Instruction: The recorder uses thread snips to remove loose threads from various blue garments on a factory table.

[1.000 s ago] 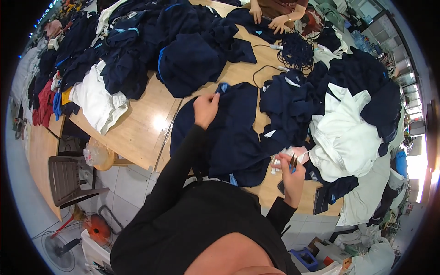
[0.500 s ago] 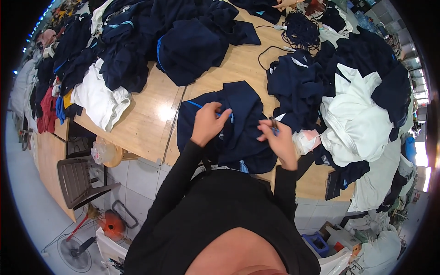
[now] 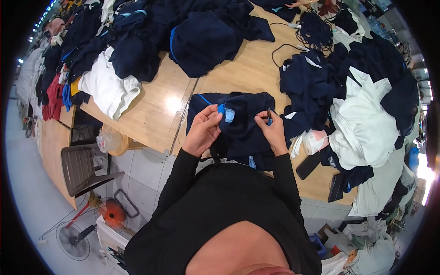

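A dark navy garment (image 3: 250, 144) lies on the wooden table in front of me. My left hand (image 3: 202, 130) is closed, pinching an edge of it with bright blue trim between thumb and fingers. Beside those fingertips a light blue patch (image 3: 229, 115) shows on the cloth. To the right, my right hand (image 3: 273, 134) grips small thread snips (image 3: 269, 118) with dark blades and some blue on them. The blades point away from me and are apart from the raised trim.
More navy garments (image 3: 206, 41) are heaped at the back. White garments lie at left (image 3: 110, 87) and right (image 3: 364, 121). By my right forearm are a black phone (image 3: 308, 166) and a white and pink pack (image 3: 316, 141). A brown chair (image 3: 80, 172) stands lower left.
My left hand has taken hold of the blue-trimmed edge and lifted it, bringing the light blue patch into view. The snips in my right hand now point upright. The whole view has shifted slightly.
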`<state>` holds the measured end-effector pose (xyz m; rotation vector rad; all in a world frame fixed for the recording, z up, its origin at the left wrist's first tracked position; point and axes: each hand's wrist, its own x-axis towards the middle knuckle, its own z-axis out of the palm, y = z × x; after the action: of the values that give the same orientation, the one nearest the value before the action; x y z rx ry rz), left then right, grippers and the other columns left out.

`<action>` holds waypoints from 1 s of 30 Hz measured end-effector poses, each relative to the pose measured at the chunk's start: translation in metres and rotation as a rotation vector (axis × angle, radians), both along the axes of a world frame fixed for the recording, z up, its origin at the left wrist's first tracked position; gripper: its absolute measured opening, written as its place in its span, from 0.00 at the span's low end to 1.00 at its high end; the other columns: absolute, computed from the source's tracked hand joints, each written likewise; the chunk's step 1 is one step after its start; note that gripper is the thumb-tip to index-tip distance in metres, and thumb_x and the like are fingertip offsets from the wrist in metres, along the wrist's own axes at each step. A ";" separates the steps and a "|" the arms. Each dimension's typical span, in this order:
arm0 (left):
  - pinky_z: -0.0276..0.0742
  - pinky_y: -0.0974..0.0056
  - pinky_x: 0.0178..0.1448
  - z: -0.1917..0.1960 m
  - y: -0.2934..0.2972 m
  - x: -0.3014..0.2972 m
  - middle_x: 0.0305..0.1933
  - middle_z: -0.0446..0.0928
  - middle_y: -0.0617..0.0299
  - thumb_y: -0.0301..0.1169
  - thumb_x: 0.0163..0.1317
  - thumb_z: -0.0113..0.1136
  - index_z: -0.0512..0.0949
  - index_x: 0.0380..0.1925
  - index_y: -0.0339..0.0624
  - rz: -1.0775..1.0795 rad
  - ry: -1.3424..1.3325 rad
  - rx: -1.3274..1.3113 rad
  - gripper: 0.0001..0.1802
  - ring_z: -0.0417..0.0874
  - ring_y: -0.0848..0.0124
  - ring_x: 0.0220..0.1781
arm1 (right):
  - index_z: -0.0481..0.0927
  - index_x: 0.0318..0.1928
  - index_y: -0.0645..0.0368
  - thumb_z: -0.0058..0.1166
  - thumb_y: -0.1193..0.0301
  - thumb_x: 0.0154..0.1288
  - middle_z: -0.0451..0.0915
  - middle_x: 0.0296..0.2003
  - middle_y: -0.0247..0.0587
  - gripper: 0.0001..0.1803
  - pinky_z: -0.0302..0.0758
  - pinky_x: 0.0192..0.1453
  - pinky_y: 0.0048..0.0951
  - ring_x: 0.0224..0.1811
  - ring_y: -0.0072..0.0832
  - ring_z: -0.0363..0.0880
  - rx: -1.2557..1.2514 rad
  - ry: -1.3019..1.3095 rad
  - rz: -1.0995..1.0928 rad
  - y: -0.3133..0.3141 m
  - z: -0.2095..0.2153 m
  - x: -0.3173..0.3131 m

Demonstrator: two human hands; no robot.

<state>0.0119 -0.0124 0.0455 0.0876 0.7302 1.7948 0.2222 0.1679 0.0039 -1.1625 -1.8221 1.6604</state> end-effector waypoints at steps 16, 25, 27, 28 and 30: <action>0.78 0.51 0.76 0.071 -0.014 -0.020 0.61 0.86 0.51 0.33 0.81 0.54 0.79 0.64 0.35 -0.074 -0.190 0.098 0.18 0.86 0.60 0.67 | 0.81 0.44 0.49 0.62 0.66 0.74 0.85 0.39 0.31 0.05 0.60 0.23 0.26 0.28 0.25 0.75 -0.914 0.854 -0.505 0.002 0.072 0.062; 0.73 0.43 0.76 0.022 -0.030 -0.066 0.59 0.86 0.53 0.39 0.80 0.53 0.81 0.57 0.38 0.030 -0.249 0.565 0.18 0.86 0.57 0.62 | 0.76 0.48 0.56 0.48 0.60 0.86 0.88 0.42 0.41 0.12 0.59 0.25 0.26 0.27 0.25 0.72 -0.793 1.155 -0.091 -0.021 0.110 0.067; 0.77 0.44 0.74 0.038 -0.030 -0.045 0.62 0.84 0.53 0.40 0.83 0.53 0.77 0.65 0.39 0.170 -0.176 0.299 0.21 0.86 0.58 0.65 | 0.77 0.48 0.55 0.47 0.61 0.87 0.88 0.41 0.40 0.12 0.60 0.26 0.26 0.28 0.25 0.74 -0.720 1.039 -0.108 -0.022 0.107 0.070; 0.80 0.47 0.72 0.042 -0.029 -0.035 0.63 0.84 0.53 0.38 0.83 0.55 0.75 0.69 0.40 0.198 -0.051 0.253 0.21 0.86 0.59 0.65 | 0.79 0.49 0.54 0.51 0.63 0.86 0.86 0.38 0.34 0.09 0.61 0.25 0.23 0.29 0.20 0.77 -0.689 0.982 -0.158 -0.024 0.113 0.064; 0.86 0.59 0.64 0.061 -0.020 -0.012 0.65 0.82 0.53 0.29 0.80 0.61 0.69 0.76 0.43 0.170 0.162 0.195 0.27 0.88 0.64 0.61 | 0.80 0.49 0.53 0.54 0.65 0.85 0.85 0.37 0.30 0.07 0.60 0.24 0.22 0.29 0.18 0.77 -0.635 0.846 -0.288 -0.022 0.106 0.065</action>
<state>0.0002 -0.0325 0.1062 0.3117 0.6918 2.0363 0.2870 0.1460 0.1094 -0.6813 -0.6042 2.1441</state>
